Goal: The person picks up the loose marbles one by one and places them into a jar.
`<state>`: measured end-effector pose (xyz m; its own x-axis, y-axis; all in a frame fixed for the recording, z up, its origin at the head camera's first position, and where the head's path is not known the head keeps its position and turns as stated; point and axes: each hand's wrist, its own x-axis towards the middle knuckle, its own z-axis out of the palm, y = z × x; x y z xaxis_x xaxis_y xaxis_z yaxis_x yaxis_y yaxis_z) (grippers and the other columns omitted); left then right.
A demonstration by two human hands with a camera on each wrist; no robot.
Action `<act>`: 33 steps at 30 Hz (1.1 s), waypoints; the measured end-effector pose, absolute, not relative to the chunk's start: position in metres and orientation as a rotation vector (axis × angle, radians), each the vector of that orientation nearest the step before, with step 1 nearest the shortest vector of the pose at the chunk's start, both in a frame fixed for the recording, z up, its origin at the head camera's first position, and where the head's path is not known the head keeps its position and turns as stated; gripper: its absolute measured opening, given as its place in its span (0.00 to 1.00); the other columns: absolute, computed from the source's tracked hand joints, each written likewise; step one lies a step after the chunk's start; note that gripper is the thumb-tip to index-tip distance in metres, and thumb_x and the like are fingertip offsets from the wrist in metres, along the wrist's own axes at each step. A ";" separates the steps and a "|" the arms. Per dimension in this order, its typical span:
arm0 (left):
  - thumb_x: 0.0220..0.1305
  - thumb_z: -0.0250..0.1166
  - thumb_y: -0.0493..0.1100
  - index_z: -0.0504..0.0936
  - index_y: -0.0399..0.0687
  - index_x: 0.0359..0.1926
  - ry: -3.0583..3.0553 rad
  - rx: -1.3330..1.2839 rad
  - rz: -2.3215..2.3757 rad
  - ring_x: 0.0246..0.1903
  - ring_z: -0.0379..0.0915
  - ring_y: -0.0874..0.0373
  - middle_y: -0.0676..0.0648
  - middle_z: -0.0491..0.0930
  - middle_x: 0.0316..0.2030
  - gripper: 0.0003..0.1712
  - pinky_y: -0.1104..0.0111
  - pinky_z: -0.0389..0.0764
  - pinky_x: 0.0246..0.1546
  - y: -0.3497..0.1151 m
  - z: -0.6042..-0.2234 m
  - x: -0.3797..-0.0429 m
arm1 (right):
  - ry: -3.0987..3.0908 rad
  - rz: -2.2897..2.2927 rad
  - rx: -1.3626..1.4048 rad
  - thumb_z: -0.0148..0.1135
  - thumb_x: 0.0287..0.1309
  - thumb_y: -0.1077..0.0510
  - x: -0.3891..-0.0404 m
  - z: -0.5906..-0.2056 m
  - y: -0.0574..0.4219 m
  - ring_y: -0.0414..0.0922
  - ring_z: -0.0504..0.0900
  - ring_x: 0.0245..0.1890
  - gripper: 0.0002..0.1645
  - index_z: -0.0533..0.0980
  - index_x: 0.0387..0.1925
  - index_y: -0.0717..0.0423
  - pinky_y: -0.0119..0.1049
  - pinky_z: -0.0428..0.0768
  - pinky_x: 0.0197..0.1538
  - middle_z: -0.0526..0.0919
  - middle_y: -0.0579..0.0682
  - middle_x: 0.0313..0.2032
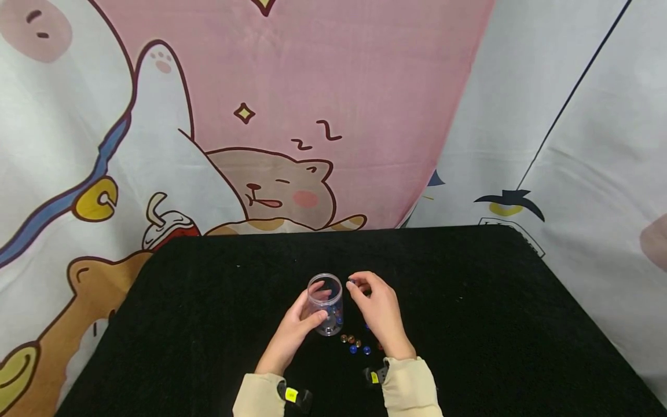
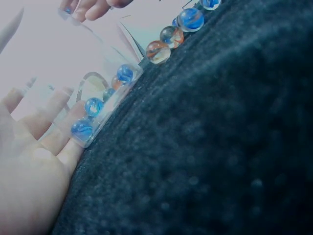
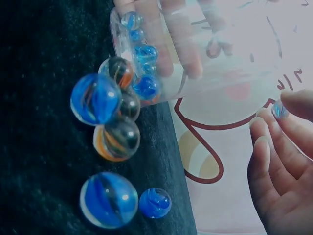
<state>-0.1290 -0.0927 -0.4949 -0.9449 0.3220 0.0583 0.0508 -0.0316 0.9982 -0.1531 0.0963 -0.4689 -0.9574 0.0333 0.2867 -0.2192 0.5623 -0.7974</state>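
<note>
A clear plastic jar (image 1: 329,322) stands upright and uncapped on the black cloth, with several blue and orange marbles at its bottom. My left hand (image 1: 298,325) grips it from the left side, thumb in front and fingers behind. To the right of the jar's mouth, my right hand (image 1: 376,304) pinches a blue marble (image 3: 280,109) between thumb and fingertips. The left wrist view shows marbles (image 2: 94,106) through the jar's wall, low down by the base. Loose marbles (image 1: 351,339), blue and amber, lie on the cloth just right of the jar, below the right hand.
Black cloth (image 1: 234,301) covers the table. Behind it hangs a cartoon-printed curtain (image 1: 323,69) in pink and white. Each wrist wears a dark strap with a camera, such as the left wrist camera (image 1: 298,397).
</note>
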 end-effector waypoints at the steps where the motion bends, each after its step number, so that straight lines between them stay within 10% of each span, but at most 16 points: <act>1: 0.61 0.56 0.48 0.58 0.61 0.64 2.044 0.399 2.086 0.60 0.58 0.51 0.44 0.63 0.61 0.30 0.46 0.56 0.57 -0.092 -0.494 -0.129 | -2.528 1.348 0.156 0.57 0.55 0.48 -0.153 -0.469 0.096 0.36 0.73 0.32 0.07 0.75 0.37 0.40 0.33 0.74 0.33 0.76 0.36 0.32; 33: 0.61 0.56 0.49 0.57 0.61 0.64 2.032 0.406 2.118 0.60 0.59 0.54 0.50 0.65 0.59 0.31 0.45 0.56 0.56 -0.095 -0.518 -0.138 | -2.374 1.541 0.206 0.56 0.54 0.42 -0.149 -0.464 0.087 0.36 0.74 0.34 0.10 0.75 0.37 0.37 0.36 0.76 0.37 0.77 0.36 0.35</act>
